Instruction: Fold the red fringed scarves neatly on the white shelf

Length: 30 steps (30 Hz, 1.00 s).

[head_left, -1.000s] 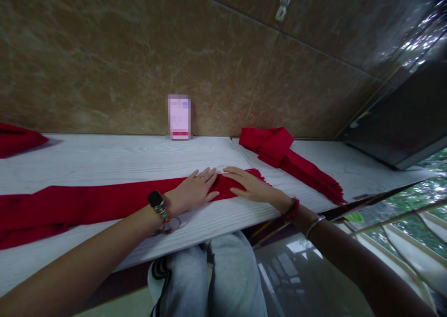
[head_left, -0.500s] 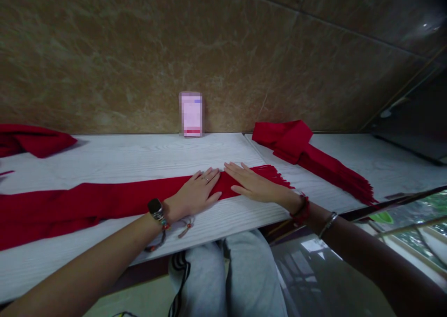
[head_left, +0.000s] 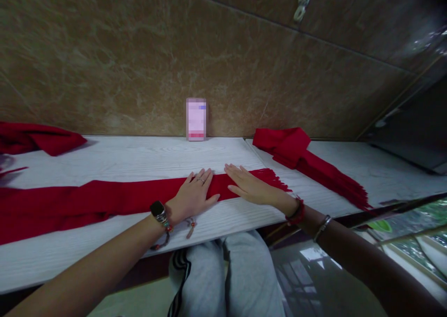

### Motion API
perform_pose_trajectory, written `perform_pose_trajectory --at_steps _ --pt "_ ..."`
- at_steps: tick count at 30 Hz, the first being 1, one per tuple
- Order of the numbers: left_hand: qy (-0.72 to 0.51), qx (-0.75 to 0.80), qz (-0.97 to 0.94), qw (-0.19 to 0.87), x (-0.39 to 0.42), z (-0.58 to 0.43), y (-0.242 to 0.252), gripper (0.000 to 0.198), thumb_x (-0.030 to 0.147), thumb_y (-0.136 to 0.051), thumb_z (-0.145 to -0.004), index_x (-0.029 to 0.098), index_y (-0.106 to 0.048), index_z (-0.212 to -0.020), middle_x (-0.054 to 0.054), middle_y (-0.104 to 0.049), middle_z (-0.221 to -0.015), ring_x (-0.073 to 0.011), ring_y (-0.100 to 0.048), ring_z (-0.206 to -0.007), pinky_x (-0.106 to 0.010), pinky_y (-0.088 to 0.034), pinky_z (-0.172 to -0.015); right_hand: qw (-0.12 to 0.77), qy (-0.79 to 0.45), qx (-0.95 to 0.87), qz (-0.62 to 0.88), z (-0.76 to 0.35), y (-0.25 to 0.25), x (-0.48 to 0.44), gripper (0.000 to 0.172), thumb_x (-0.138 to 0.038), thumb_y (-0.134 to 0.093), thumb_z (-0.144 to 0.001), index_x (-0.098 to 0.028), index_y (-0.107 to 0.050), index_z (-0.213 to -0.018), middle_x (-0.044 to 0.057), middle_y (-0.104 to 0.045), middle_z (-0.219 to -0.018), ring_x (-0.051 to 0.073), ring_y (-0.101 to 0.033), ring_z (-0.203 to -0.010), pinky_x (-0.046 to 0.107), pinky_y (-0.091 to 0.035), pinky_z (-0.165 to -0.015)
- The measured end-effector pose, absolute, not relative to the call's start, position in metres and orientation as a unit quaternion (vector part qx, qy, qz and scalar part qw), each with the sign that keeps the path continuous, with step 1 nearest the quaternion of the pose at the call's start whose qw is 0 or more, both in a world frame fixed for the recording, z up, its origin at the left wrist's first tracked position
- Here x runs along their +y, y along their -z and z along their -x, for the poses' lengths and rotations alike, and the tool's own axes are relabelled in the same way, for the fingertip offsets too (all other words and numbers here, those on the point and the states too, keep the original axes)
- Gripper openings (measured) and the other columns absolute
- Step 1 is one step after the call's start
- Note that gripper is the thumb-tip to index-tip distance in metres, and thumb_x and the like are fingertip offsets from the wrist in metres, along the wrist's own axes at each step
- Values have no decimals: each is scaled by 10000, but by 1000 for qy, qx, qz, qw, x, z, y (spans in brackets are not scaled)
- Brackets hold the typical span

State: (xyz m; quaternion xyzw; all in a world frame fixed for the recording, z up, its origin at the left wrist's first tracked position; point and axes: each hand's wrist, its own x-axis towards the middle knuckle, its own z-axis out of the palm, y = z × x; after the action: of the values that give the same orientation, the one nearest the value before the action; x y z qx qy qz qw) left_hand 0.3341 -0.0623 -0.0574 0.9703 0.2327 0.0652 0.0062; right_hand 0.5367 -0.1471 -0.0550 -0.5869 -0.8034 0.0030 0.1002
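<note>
A long red scarf lies lengthwise along the white wood-grain table, its fringed end to the right and its other end running out of view at the left. My left hand rests flat on the scarf, fingers outstretched and thumb apart. Close to the fringe, my right hand also lies flat on the cloth, fingers stretched out and pointing up-left. Between the two hands a short stretch of red cloth shows. Under my palms the scarf is hidden.
A second red scarf, folded, lies at the back right with its fringe toward the table's front edge. More red cloth sits at the back left. A blurred-out phone-like object leans on the brown marbled wall.
My left hand has slid slightly left along the scarf, widening the gap between my hands. My right hand stays nearly in place. The camera view has shifted a little.
</note>
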Motion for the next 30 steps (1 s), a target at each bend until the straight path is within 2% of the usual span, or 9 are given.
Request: perform_pose_trajectory --at_steps 6,12,17,19,23,30 --pt "-63 237 -969 8 -61 -332 60 715 528 -298 -866 27 -265 -1375 -176 -257 -1443 -268 -196 -1344 -419 -197 -1067 102 18 -809 579 -517 67 -141 557 -387 -293 -926 -105 -240 -1403 186 -295 -1434 249 -226 -1336 480 -219 -1075" --pt "-47 247 -968 21 -63 -333 55 729 528 -311 -860 21 -247 -1379 -181 -246 -1446 -275 -190 -1345 -411 -184 -1073 60 41 -770 634 -572 69 -165 547 -377 -290 -923 -103 -253 -1395 182 -300 -1434 248 -249 -1328 464 -243 -1070" --pt "-37 257 -966 21 -65 -333 52 727 520 -318 -863 25 -234 -1389 -170 -229 -1454 -262 -177 -1350 -391 -170 -1079 14 65 -734 675 -604 63 -178 530 -341 -262 -923 -55 -293 -1367 216 -339 -1404 284 -277 -1313 521 -248 -1045" --pt "-39 257 -965 18 -66 -333 52 722 515 -322 -863 30 -237 -1391 -164 -226 -1455 -260 -175 -1351 -390 -170 -1079 23 78 -734 674 -595 57 -176 536 -339 -242 -925 -33 -295 -1363 224 -325 -1408 283 -251 -1323 521 -231 -1051" --pt "-46 255 -966 13 -65 -333 55 725 519 -325 -861 30 -246 -1389 -164 -225 -1455 -263 -176 -1350 -397 -166 -1078 68 75 -766 634 -546 49 -160 536 -350 -229 -931 -71 -271 -1386 179 -288 -1439 238 -197 -1345 472 -211 -1075" --pt "-53 247 -968 10 -63 -333 58 715 523 -325 -863 39 -258 -1385 -167 -251 -1447 -268 -192 -1345 -396 -173 -1073 43 31 -778 626 -523 62 -152 541 -342 -257 -927 -51 -275 -1382 178 -261 -1449 236 -203 -1343 451 -217 -1079"
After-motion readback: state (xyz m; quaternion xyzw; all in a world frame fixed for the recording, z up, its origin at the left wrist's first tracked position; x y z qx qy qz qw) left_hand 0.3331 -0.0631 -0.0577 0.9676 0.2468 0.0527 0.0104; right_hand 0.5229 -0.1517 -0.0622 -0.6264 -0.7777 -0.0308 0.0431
